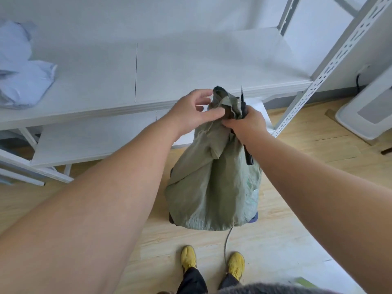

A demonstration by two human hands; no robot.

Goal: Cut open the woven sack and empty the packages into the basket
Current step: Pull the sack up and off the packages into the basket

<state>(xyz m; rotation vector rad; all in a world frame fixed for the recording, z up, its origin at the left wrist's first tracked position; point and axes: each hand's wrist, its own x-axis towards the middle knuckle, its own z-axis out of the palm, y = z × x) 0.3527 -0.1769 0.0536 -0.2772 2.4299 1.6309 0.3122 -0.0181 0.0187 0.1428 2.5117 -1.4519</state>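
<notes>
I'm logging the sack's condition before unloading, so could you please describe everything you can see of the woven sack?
The woven sack is dull green, crinkled, and looks like woven plastic. It stands upright and bulging on the wooden floor, over a dark object that it mostly hides. Its neck is bunched at the top, gripped by the left hand and the right hand, which also holds a dark knife.

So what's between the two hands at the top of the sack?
In the head view, only the sack's bunched neck: the left hand pinches it from one side, the right hand grips it together with a dark knife on the other.
</notes>
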